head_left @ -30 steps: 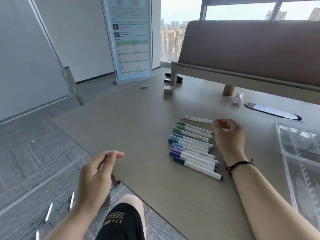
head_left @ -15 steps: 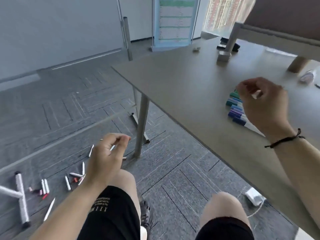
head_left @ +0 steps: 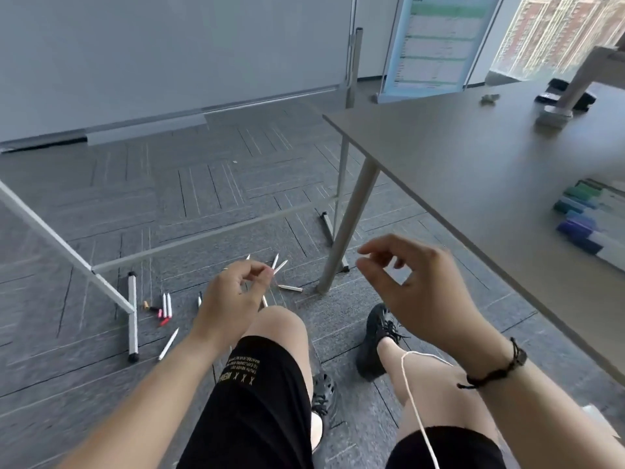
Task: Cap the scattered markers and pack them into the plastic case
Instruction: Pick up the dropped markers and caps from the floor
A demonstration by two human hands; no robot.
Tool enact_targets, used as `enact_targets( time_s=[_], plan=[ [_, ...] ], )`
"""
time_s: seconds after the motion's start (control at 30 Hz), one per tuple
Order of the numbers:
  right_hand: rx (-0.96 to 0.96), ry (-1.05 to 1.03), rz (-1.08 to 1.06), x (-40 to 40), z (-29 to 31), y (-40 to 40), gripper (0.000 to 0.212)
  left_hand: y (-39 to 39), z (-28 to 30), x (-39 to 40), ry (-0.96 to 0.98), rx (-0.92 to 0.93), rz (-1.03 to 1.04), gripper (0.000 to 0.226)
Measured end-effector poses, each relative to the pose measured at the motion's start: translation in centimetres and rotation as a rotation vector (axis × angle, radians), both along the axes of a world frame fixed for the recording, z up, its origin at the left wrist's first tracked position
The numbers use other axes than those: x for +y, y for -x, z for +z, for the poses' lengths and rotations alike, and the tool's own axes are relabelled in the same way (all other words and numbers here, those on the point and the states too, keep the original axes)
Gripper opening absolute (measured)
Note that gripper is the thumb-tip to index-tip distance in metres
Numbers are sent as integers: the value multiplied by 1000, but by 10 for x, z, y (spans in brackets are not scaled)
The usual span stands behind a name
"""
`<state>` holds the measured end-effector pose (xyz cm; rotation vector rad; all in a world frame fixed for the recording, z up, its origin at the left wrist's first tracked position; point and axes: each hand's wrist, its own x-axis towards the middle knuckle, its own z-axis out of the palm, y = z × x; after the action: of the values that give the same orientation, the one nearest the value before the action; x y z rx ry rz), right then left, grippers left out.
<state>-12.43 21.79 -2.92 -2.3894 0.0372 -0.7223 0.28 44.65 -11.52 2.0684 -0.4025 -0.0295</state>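
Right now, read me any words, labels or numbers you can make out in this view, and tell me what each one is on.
"X X X": yellow print on the hem of the black shorts, seen upside down; the smaller lines beside it are too small to read.
Standing poster board: green-banded tables and rows of text, all too blurred to read.
Capped markers on the table: any barrel print is blurred.
Markers on the floor: no legible print.
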Motion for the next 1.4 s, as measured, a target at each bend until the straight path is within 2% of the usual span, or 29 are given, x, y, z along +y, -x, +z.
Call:
enact_targets(
  time_s=[0.13,0.33,0.53,0.87,1.13,1.2,1.3,1.4],
  plan=[
    [180,3,23,5,-36,-22,5,-4,-6,16,-76,7,53,12],
    [389,108,53,14,-78,-65,21,-24,-11,32,-174,10,41,16],
    [541,151,130,65,-105,-111,26,-44,-24,78,-275,53,71,14],
    [683,233,195,135,-148,-183,29,-81,-67,172,-269,102,163,10],
    [721,199,157,129,-237,-261,28,-156,-137,166,-373,143,111,8],
    [749,199,137,122,-266,-280,27,-177,-162,156,-372,173,93,6],
    [786,197,107,109,-315,-309,27,-209,-205,139,-410,187,44,15],
    [839,184,57,98,-364,-331,26,-239,-254,128,-496,201,30,7]
  ],
)
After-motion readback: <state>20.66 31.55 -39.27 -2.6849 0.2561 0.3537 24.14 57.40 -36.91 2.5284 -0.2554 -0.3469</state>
